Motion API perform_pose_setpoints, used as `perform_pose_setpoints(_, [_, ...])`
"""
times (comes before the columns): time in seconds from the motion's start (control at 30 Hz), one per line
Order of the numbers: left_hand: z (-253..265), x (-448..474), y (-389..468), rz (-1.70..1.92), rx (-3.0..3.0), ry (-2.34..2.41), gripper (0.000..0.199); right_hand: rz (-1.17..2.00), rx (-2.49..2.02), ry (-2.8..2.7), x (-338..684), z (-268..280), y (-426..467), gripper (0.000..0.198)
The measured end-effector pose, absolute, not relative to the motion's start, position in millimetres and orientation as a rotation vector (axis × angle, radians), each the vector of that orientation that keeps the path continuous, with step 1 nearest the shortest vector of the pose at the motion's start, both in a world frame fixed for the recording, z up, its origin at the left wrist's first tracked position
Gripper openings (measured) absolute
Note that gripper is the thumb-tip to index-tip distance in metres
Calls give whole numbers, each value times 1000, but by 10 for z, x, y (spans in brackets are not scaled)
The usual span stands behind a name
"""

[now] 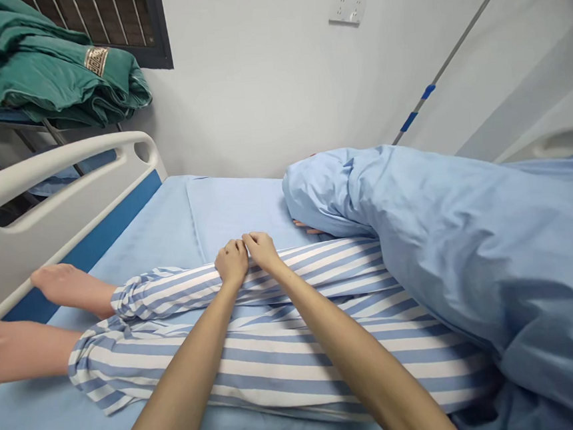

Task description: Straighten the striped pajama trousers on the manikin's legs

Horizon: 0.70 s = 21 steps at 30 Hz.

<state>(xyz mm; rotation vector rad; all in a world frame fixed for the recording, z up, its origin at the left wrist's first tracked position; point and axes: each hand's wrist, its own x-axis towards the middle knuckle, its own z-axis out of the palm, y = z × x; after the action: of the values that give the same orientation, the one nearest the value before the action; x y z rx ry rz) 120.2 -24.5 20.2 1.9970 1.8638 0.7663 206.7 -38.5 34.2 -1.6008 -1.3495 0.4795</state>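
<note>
Blue-and-white striped trousers (pixel 289 355), one pair, worn, outstretched lengthwise on a blue-sheeted bed (pixel 148 234), between footboard (pixel 110 153) and quilt (pixel 443 228).

Left hand (pixel 233 262) and right hand (pixel 262 249), bare, side by side, nearly touching; set on top of the far trouser leg. Forearms (pixel 190 370) stretched across the near trouser leg, owing to the far one's place beyond it. Fingers of both: curled in, tips hidden; cannot tell how fully closed, nor whether gripping cloth or merely resting.

Feet (pixel 72 288), two, bare, past the trouser hems, toward the footboard.

Quilt, blue, bunched away from the foot end, thus leaving most of the trousers uncovered and within reach. Another hand (pixel 310 229), partly showing below the quilt's edge.

Green cloth bundle (pixel 54 81), on a metal rack (pixel 52 132) beyond the footboard, apparently kept off the bed for storage.
</note>
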Motion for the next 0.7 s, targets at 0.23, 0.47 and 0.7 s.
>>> perform_pose_setpoints(0.23, [153, 1231, -230, 802, 1970, 1893, 34, 347, -1618, -1362, 2446, 373, -654, 40])
perform_pose_setpoints(0.47, [131, 1248, -245, 766, 2075, 1844, 34, 415, -1550, -1289, 2479, 204, -642, 40])
perform_pose_setpoints(0.7, [194, 1257, -281, 810, 2159, 1667, 33, 494, -1442, -1169, 2522, 230, -633, 41])
